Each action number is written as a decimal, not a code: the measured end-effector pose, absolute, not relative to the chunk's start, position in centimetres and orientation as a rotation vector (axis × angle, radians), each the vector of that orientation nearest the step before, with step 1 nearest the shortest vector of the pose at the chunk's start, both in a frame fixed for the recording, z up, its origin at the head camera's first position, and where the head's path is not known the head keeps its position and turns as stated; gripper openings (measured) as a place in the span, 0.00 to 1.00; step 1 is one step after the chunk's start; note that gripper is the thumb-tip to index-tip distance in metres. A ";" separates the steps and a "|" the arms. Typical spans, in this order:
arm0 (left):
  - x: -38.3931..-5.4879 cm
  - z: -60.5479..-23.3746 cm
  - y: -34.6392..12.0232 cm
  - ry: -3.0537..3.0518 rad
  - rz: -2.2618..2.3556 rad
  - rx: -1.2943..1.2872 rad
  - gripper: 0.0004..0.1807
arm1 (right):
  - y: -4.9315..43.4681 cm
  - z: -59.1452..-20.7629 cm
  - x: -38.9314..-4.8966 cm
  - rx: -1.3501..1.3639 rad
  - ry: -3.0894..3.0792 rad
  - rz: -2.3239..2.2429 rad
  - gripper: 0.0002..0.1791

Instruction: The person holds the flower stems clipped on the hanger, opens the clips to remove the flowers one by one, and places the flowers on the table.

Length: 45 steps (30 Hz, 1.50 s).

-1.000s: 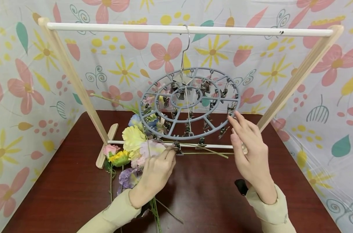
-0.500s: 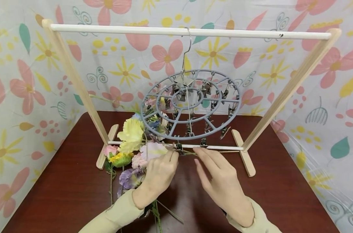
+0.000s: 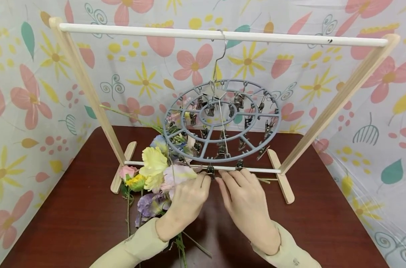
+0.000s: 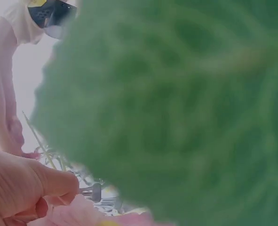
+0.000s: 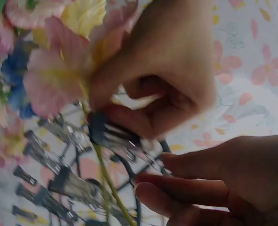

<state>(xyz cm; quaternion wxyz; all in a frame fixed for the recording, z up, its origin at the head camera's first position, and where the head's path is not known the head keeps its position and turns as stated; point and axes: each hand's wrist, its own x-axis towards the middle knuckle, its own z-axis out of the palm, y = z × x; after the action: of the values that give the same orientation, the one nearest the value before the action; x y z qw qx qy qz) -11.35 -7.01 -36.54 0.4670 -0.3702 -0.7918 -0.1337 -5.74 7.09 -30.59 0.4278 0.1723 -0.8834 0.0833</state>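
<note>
We are pinching a metal clip [image 5: 113, 136] between the curled thumb and fingers of our left hand [image 3: 187, 195], just below the near edge of the grey hanger [image 3: 216, 160]. A pale pink flower [image 3: 177, 176] is sitting right beside that hand, and its green stem [image 5: 108, 181] is running down past the clip; we are unable to tell whether the clip is biting on it. We are keeping our right hand [image 3: 248, 203] just to the right of the clip, its fingers reaching forward, slightly bent, with narrow gaps between them; we are unable to tell whether the tips are touching the stem.

The hanger is hanging by its hook [image 3: 219, 56] from the white bar [image 3: 139, 31] of a wooden stand, and more clips are dangling from its rings. To our left, a yellow flower [image 3: 153, 162], a pink rose [image 3: 127, 172] and a purple flower [image 3: 149, 204] are bunching together, with a blue flower [image 3: 160, 143] showing behind them. The stand is resting on a dark red table [image 3: 82, 223]. In the left wrist view, a blurred green leaf [image 4: 167, 94] is filling most of the picture.
</note>
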 end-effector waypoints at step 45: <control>-11.1 -36.4 -7.4 -2.019 -0.168 -0.877 0.13 | 8.5 -33.2 -10.1 0.553 -2.166 0.836 0.07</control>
<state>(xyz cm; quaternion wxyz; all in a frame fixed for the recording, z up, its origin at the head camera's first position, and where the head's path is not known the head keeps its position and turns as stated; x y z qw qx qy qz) -11.08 -7.41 -36.36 0.4503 -0.3548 -0.8165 -0.0678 -10.07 8.51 -33.24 0.3687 0.2155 -0.8436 0.3255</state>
